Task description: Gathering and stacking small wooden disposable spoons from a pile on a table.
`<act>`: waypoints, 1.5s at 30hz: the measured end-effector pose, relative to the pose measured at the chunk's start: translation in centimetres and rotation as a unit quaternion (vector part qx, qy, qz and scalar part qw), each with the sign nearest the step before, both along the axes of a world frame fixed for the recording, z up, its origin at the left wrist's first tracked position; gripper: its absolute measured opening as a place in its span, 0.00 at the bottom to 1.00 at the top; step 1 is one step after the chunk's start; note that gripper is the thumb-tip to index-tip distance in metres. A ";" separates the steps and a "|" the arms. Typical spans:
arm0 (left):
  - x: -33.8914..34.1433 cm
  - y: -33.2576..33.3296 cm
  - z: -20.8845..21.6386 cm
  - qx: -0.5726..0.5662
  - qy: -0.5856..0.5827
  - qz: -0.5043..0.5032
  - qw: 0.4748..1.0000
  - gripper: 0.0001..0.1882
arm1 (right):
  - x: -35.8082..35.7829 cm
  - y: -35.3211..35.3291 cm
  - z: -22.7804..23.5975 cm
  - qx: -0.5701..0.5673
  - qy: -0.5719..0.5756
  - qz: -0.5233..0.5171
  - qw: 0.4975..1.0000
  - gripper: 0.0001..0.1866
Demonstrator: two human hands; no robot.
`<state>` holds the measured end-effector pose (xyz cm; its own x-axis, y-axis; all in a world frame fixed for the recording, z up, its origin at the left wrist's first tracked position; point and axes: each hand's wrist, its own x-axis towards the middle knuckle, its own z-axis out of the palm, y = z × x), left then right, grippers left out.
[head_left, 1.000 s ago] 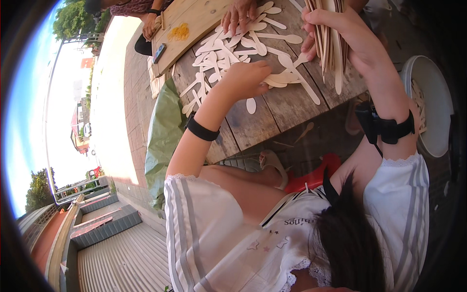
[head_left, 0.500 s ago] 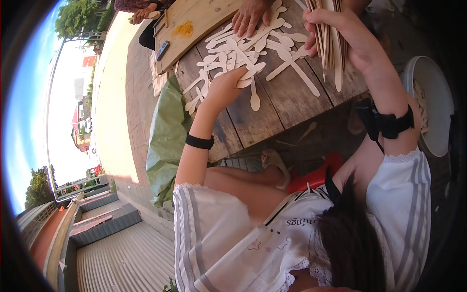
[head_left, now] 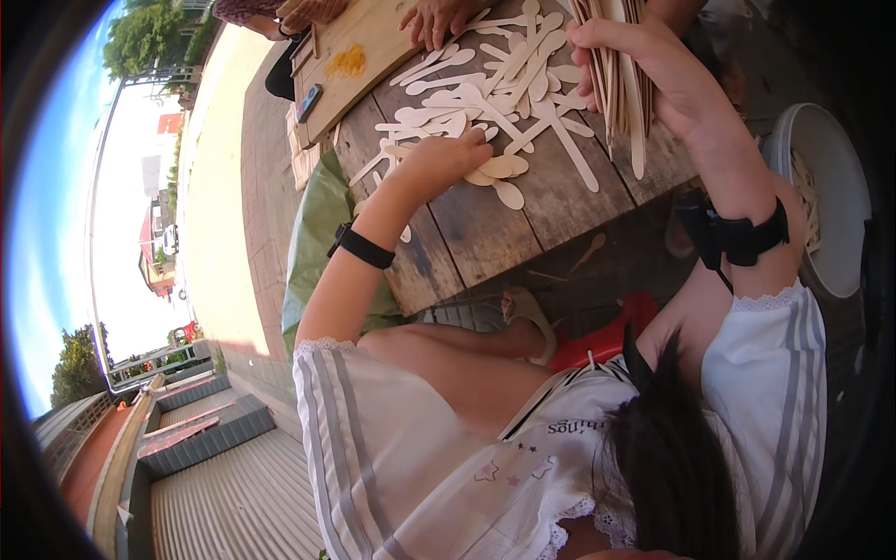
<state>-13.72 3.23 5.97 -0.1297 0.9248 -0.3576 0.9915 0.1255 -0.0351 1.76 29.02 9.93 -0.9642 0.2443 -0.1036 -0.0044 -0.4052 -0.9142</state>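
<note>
My right hand [head_left: 674, 82] is closed around a thick bundle of wooden spoons [head_left: 618, 103], held upright with handle ends down above the table's right side. My left hand [head_left: 446, 163] is low over the near edge of a loose pile of pale wooden spoons [head_left: 467, 98]. Its fingers are curled, and a few spoons [head_left: 504, 167] stick out beside them; the palm side is hidden. The pile spreads over a weathered plank table [head_left: 485, 224], its spoons crossing at all angles.
A co-worker's hand [head_left: 439, 21] reaches the pile's far side. Farther left, another person's hands [head_left: 313, 11] are beside a wooden board [head_left: 378, 47] bearing yellow bits [head_left: 346, 62] and a small blue device [head_left: 309, 101]. Green sheeting [head_left: 313, 224] hangs left; a white bucket [head_left: 845, 210] stands right.
My left hand has shifted slightly, and spoons near it lie differently. The co-worker's hand has drawn back left from the pile's middle. My right hand keeps its bundle, moved slightly left.
</note>
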 end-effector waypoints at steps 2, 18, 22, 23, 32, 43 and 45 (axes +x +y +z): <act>0.6 -0.2 0.1 -0.029 0.020 -0.019 0.999 0.08 | 0.1 0.1 0.1 0.006 -0.003 0.000 1.000 0.17; 7.5 6.0 -0.8 0.314 -0.185 0.417 0.833 0.13 | 1.6 0.1 2.5 -0.118 0.063 -0.038 0.990 0.18; 9.8 8.2 -2.4 0.173 -0.052 0.420 0.889 0.24 | 1.8 0.4 2.3 -0.128 0.036 -0.042 0.990 0.17; 10.1 8.6 -2.7 0.141 -0.017 0.427 0.893 0.27 | 1.9 0.5 2.3 -0.126 0.051 -0.044 0.990 0.17; 10.0 8.6 -2.5 0.133 -0.013 0.407 0.903 0.19 | 2.2 1.1 2.2 -0.098 0.052 -0.011 0.994 0.13; 7.5 4.8 -3.4 0.442 -0.482 0.465 0.597 0.22 | 2.3 1.3 1.6 -0.132 0.074 -0.025 0.988 0.09; 6.9 5.1 -3.4 0.481 -0.509 0.430 0.570 0.16 | 2.4 1.5 1.4 -0.176 0.050 -0.008 0.983 0.07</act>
